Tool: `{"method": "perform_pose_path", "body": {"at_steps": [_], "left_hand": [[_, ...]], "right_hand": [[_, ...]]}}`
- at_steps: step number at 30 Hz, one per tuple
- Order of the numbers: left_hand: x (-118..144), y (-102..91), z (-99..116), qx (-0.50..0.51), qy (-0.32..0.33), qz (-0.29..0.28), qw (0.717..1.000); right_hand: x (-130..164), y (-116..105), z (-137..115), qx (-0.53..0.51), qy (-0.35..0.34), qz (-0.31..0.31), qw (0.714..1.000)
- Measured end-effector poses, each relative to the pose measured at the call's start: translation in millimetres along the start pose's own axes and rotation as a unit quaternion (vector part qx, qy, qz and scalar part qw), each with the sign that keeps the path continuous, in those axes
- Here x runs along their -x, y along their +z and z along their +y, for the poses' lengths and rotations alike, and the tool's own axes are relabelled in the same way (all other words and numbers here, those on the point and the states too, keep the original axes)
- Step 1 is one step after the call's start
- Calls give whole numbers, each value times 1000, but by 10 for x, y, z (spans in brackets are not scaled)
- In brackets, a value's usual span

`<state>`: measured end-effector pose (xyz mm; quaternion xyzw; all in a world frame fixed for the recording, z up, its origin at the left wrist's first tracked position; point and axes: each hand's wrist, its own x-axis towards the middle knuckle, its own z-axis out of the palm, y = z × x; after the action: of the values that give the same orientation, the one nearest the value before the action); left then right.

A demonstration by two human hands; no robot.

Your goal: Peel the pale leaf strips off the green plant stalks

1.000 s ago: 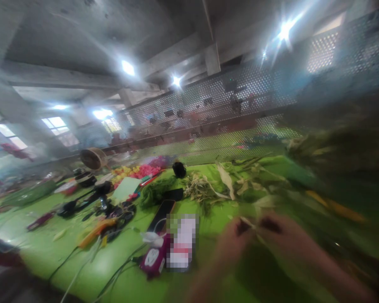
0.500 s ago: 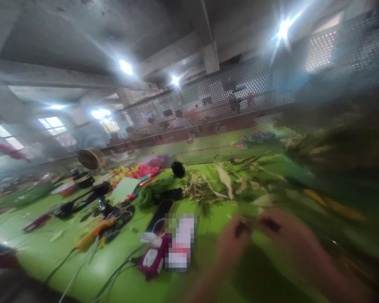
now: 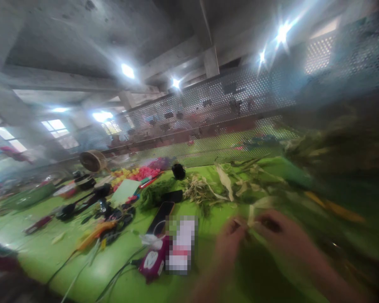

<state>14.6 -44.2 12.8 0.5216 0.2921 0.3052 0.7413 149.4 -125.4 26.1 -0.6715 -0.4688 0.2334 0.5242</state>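
Low at the right of the head view, my left hand (image 3: 231, 239) and my right hand (image 3: 276, 231) are close together over the green table. A pale, thin strip that looks like dried husk (image 3: 251, 215) stands between their fingertips. Both hands have fingers curled inward in a pinch, and the strip seems to be in both, though blur hides the exact grip. Just beyond them lie dried husk leaves (image 3: 225, 182) and a heap of dry plant bits (image 3: 196, 189). To the left of my left hand is a blurred-out white and red card (image 3: 180, 246).
A purple box (image 3: 153, 261) with cables and a dark phone (image 3: 161, 216) lie left of the card. Farther left is an orange glue gun (image 3: 96, 235). A black round object (image 3: 178, 171) stands before the perforated metal screen (image 3: 208, 122). Large dried leaves (image 3: 328, 147) fill the right.
The pale strip now shows upright between my fingertips, where it was barely visible before. My hands have shifted only slightly.
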Motion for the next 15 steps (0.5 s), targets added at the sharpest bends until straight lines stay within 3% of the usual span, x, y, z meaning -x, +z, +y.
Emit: {"method": "perform_pose_path", "body": {"at_steps": [2,9,15], "left_hand": [[-3,10,-18,1,2,-8,1000],[-6,-38,-48,-101,15,-53,993],[5,-63,-25,-159,11,-59,986]], "right_hand": [[24,19,-3,24,-19,-14,999],[37,27,109,96,-40,36,994],[10,17,106,74,-11,3,997]]}}
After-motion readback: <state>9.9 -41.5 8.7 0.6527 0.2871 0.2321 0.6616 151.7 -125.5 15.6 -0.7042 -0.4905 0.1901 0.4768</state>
